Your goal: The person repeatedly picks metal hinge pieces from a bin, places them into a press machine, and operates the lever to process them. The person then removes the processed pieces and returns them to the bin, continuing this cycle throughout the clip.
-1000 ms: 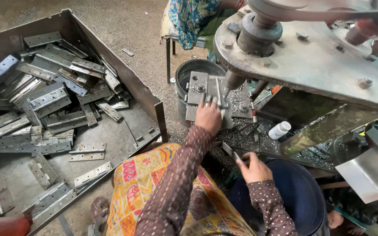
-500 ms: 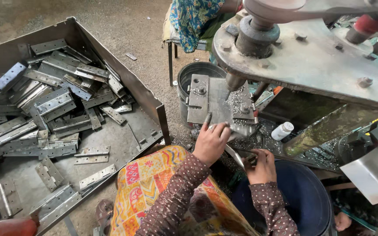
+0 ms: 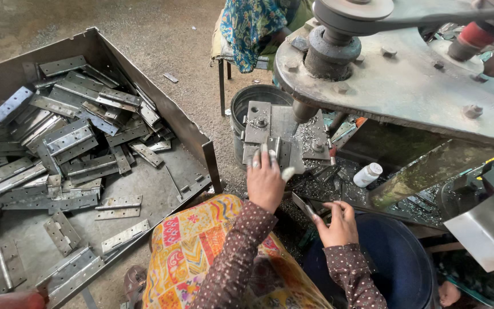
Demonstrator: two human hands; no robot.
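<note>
My left hand (image 3: 266, 182) lies palm down at the near edge of a grey steel jig plate (image 3: 270, 123) under a drill spindle (image 3: 303, 110). Its taped fingertips rest on the plate, fingers spread, nothing gripped. My right hand (image 3: 338, 224) is lower and to the right, above a blue drum (image 3: 398, 260). It pinches a flat metal hinge leaf (image 3: 303, 206) that sticks out to the left. Both arms wear brown dotted sleeves. A bright patterned cloth (image 3: 192, 252) covers my lap.
A large metal tray (image 3: 192, 129) on the left holds several steel hinges (image 3: 75, 137). A steel bucket (image 3: 246, 103) stands behind the jig. The heavy press body (image 3: 407, 80) overhangs at the right. A small white bottle (image 3: 368, 174) stands among metal shavings. Another person (image 3: 253, 26) sits beyond.
My left hand has drawn back from the middle of the jig plate to its near edge. The right hand has stayed almost in place with the hinge leaf.
</note>
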